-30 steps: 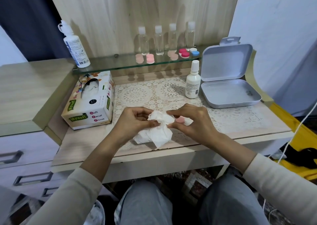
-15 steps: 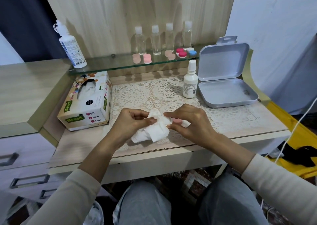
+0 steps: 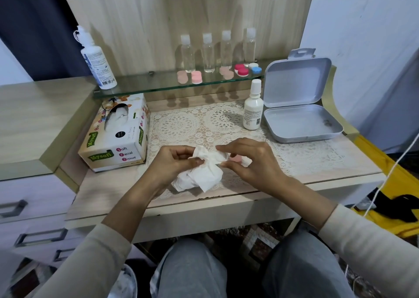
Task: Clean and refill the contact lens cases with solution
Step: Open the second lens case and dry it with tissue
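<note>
Left to right: a white plastic squeeze bottle (image 3: pixel 98 67) stands at the left end of the glass shelf (image 3: pixel 145 84); below it a printed cardboard tissue box (image 3: pixel 116 134) lies on the wood-grain surface (image 3: pixel 108 184). Four clear bottles (image 3: pixel 218 50) with white caps stand on the shelf behind round lens cases (image 3: pixel 215 73) in pale pink, red, white and blue. A cream lace mat (image 3: pixel 188 125) covers the middle of the surface, with a small white solution bottle (image 3: pixel 253 108) upright on it and an open grey hinged box (image 3: pixel 299 113) just beside that. Against the frame half a second earlier, the crumpled white tissue (image 3: pixel 199 175) hangs lower and looser, and the right fingers (image 3: pixel 223 148) have lifted apart somewhat. The left hand (image 3: pixel 174 163) is curled, fingers pinching the tissue's upper fold. The right hand (image 3: pixel 254 161) arches over the other side, thumb and forefinger pinching the tissue around a pink lens case (image 3: pixel 234 159), which shows only as a small rounded edge under the palm, over the mat. Both wrists angle inward.
</note>
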{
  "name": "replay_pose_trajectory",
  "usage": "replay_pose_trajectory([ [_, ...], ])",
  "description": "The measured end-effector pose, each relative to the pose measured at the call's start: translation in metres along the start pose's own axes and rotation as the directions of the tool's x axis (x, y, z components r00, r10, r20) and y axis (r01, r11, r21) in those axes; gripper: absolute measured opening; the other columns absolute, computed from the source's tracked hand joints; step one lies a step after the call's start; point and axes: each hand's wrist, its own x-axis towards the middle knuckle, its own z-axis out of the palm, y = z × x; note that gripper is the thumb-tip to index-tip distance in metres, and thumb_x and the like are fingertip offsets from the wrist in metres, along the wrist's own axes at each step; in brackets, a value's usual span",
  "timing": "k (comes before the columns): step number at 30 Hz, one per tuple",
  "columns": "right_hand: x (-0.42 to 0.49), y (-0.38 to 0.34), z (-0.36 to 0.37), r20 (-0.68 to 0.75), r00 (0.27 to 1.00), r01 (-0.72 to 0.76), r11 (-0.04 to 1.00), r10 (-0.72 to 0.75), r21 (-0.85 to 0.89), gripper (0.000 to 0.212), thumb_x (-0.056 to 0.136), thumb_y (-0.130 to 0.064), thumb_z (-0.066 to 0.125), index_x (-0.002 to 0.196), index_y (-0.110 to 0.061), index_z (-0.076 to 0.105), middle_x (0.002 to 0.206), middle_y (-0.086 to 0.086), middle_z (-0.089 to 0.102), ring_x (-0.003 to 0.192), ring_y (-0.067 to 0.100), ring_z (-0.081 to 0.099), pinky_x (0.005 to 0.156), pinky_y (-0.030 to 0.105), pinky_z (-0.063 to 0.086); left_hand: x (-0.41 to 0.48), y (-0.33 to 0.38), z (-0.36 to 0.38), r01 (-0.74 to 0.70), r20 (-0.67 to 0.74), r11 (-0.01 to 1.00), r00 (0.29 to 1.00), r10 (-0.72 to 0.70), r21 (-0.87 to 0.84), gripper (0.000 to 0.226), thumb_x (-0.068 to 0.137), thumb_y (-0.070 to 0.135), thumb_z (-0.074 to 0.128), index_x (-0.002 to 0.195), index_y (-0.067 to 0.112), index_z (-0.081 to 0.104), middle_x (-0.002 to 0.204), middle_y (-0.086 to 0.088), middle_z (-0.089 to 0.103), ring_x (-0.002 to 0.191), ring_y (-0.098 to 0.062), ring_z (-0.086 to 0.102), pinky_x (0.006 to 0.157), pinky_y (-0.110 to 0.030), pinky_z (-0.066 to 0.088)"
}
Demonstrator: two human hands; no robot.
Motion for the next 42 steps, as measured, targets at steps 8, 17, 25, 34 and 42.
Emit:
replay_pose_trajectory([
  [8,0.005,-0.009,0.005,0.033,0.987,-0.158,0.985,0.156,0.075,0.032,0.085,-0.033,0.057,0.103,-0.01,0.071,0.092,0.001,0.07,0.076,0.002,0.059,0.068,0.026,0.052,-0.001,-0.004,0.003,-0.06,-0.05,0.998,0.997,0.061,0.007,0.028,0.074,-0.009,0.066,0.091,0.014,0.07,0.086,0.003,0.073,0.085,-0.012,0.067,0.072,-0.021,0.053],
  [17,0.011,-0.013,0.013,-0.095,0.978,-0.178,0.98,0.187,0.088,0.018,0.066,-0.025,0.074,0.082,-0.016,0.076,0.101,0.003,0.065,0.085,0.016,0.059,0.077,0.031,0.048,-0.003,0.001,0.013,-0.095,-0.057,0.995,0.994,0.093,-0.021,0.027,0.07,-0.008,0.068,0.089,0.012,0.071,0.087,-0.008,0.071,0.083,-0.014,0.066,0.073,-0.022,0.053],
  [25,0.006,-0.014,0.005,-0.075,0.946,-0.301,0.941,0.315,0.158,0.002,0.081,-0.013,0.062,0.082,-0.013,0.06,0.097,-0.007,0.065,0.095,0.014,0.058,0.081,0.021,0.041,-0.002,0.001,0.007,-0.004,-0.079,0.997,0.997,-0.002,-0.076,0.037,0.058,0.006,0.074,0.094,0.013,0.069,0.083,-0.001,0.073,0.078,-0.014,0.069,0.067,-0.025,0.057],
  [34,0.017,-0.004,-0.022,0.006,0.931,-0.357,0.91,0.364,0.213,0.02,0.075,-0.003,0.054,0.07,-0.021,0.061,0.068,-0.011,0.061,0.063,0.006,0.057,0.06,0.013,0.046,-0.004,0.005,-0.001,0.023,-0.147,0.997,0.989,-0.034,-0.077,0.023,0.077,0.004,0.065,0.096,0.016,0.069,0.089,-0.005,0.073,0.076,-0.018,0.07,0.079,-0.033,0.053],
  [42,0.025,-0.006,-0.02,0.261,0.9,-0.392,0.909,0.348,0.142,0.03,0.073,-0.008,0.075,0.08,-0.03,0.056,0.061,-0.009,0.054,0.055,0.005,0.046,0.054,0.018,0.038,-0.006,0.009,0.006,0.005,-0.149,1.0,0.989,-0.006,-0.009,0.024,0.08,0.0,0.063,0.092,0.02,0.07,0.082,0.001,0.073,0.072,-0.014,0.07,0.077,-0.03,0.055],
])
